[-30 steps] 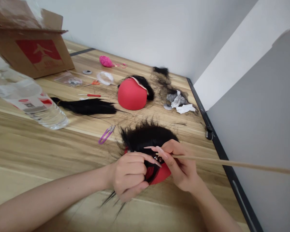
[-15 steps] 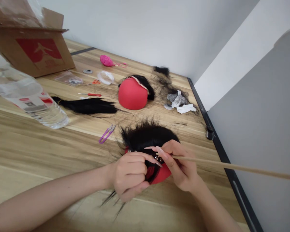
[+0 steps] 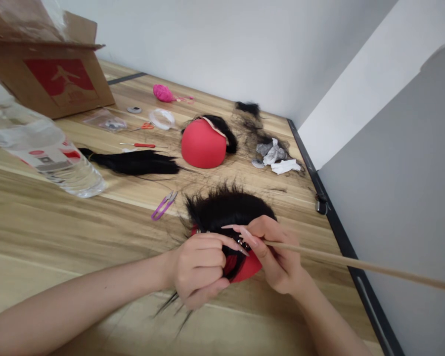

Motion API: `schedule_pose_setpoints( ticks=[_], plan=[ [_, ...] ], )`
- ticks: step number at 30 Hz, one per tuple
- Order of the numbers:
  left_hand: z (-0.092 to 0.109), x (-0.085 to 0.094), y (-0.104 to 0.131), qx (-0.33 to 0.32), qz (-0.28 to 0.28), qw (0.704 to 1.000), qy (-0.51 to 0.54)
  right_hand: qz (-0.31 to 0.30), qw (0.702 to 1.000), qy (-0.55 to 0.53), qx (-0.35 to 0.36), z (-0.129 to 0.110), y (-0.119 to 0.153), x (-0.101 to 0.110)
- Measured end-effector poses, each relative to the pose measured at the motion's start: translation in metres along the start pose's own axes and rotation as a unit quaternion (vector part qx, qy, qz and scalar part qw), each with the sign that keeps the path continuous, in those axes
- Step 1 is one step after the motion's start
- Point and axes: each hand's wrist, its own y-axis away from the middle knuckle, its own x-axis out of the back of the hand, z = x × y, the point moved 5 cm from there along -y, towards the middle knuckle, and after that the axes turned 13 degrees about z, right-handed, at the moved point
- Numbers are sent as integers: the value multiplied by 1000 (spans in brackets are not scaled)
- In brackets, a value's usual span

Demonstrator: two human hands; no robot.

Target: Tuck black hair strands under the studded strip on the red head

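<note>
Black hairpiece (image 3: 232, 210) lies beneath and beyond the curled left hand (image 3: 200, 269), its hold unclear; beside it, the right hand (image 3: 276, 252) pinches a wooden stick (image 3: 341, 259).

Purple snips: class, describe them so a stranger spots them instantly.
Find the water bottle on the wooden table. Right of its base, in front of the black hair bundle, lie the snips. Their purple handles set them apart from the orange-handled scissors.

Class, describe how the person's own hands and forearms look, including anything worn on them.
The left hand and right hand are ungloved, with long nails tapering to points. The left forearm has a small dark spot; it and the right forearm are bare. No sleeve, watch, bracelet or ring is visible.
</note>
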Motion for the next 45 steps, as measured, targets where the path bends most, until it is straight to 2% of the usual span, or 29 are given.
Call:
schedule_pose_setpoints(
  ticks=[7,16,22,27,31,35,40,45],
  plan=[
    [-1,0,1,-1,-2,1000,-7,10,1000,7,-12,1,-1,0],
    [1,1,5,32,-13,999,-30,23,999,23,-25,4,-1,1],
    [1,0,3,34,-12,999,-21,31,997,-6,-75,10,-1,2],
    [4,4,-13,47,-13,999,-13,79,988,-53,-120,17,0,5],
    [9,11,-33,66,-39,995,-58,108,980,-76,-149,18,-2,6],
    [10,13,-45,12,-93,980,-175,132,964,-112,-203,20,-3,6],
    [-4,6,-41,-6,-195,932,-305,160,958,-122,-206,20,-5,7],
    [-8,-1,-34,-15,-254,904,-345,183,943,-150,-234,22,-5,6]
  ],
)
